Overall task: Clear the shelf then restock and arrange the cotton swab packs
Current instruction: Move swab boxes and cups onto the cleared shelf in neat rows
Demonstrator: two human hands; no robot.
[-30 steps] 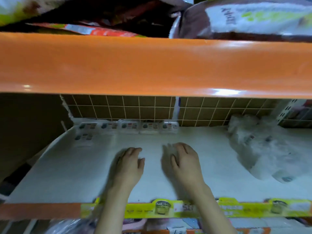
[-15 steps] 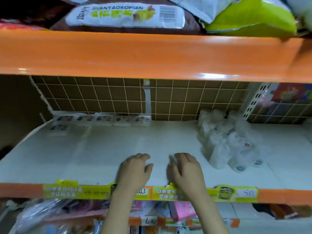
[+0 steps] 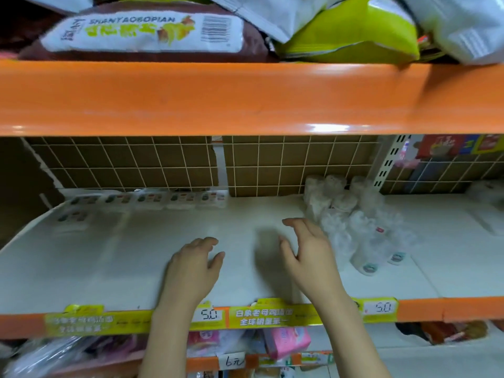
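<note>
My left hand (image 3: pixel 192 271) and right hand (image 3: pixel 308 257) hover over the shelf (image 3: pixel 109 257), grip released, beside the cotton swab packs (image 3: pixel 354 225).

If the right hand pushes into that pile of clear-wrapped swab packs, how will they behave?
The swab packs are probably light and would slide easily on the smooth white shelf. The round ones lying on their sides may roll. Their crinkly clear wrap looks slippery, so the right hand might shift several at once.
</note>
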